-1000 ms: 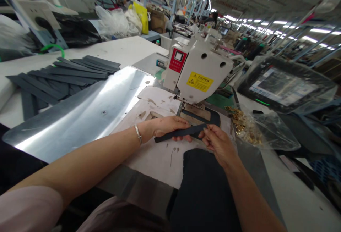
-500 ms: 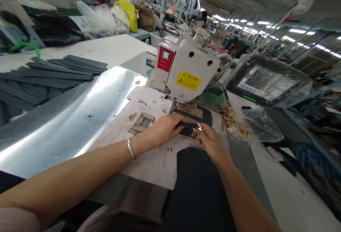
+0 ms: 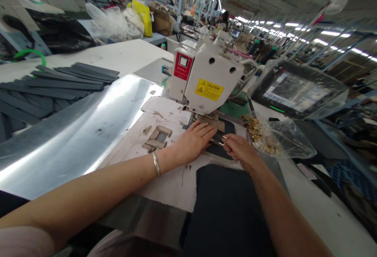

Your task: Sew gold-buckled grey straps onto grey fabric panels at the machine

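Observation:
My left hand [image 3: 196, 141] lies flat with fingers stretched out, pressing on a dark strip [image 3: 218, 137] below the head of a sewing machine [image 3: 216, 72]. A gold metal ring [image 3: 224, 138] at the strip's right end is pinched between the thumb and fingers of my right hand [image 3: 240, 151]. Under both hands is a dark panel [image 3: 232, 126], partly covered by a tan plate [image 3: 216, 123] beside the machine's foot. My left fingers hide part of the strip. Nearer to me, a larger dark sheet [image 3: 226, 206] hangs over the table's front edge.
Many dark strips [image 3: 59, 86] are piled at the left, beyond a shiny metal plate [image 3: 97, 123]. A clear bag of gold hardware [image 3: 268, 139] sits at the right, below a plastic-wrapped screen [image 3: 294, 88]. A small tan frame [image 3: 159, 137] lies left of my hand.
My left hand has gone from pinching the strip to lying flat over it, palm down. My right hand, still on the metal ring, has shifted slightly right.

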### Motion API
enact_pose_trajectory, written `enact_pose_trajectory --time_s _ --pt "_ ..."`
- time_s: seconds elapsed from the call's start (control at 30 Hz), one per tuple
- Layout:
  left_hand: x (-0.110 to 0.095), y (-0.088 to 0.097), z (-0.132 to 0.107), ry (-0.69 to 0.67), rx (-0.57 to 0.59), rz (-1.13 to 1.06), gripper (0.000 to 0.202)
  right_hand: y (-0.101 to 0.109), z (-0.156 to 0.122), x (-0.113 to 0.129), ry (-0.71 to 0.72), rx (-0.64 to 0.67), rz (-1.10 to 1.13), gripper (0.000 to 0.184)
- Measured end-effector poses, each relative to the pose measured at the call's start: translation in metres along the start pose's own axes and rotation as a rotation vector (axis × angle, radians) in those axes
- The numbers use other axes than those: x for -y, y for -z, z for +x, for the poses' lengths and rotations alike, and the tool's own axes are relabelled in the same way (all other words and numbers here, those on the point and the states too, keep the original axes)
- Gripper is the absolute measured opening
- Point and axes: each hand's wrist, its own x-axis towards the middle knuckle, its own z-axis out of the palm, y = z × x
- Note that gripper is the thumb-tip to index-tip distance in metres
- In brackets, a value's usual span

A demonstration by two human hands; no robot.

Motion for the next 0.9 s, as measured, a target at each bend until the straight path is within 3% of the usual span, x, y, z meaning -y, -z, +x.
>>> enact_pose_trajectory --time_s 0.17,0.33,0.67,0.9 --pt "-0.004 -0.022 0.011 0.074 0.195 0.051 0.064 0.032 0.027 -0.005 -0.101 0.021 0.010 0.041" --pt "-0.002 -0.036 0.024 0.094 0.217 0.104 0.066 0.050 0.051 -0.020 -0.117 -0.003 -0.018 0.044" --pt "0.007 -0.031 0.018 0.146 0.240 0.140 0.067 0.025 0.065 -0.013 -0.097 -0.060 -0.126 0.035" --pt "0.008 -0.027 0.019 0.178 0.201 0.114 0.059 0.024 0.065 -0.005 -0.126 -0.059 -0.139 0.030"
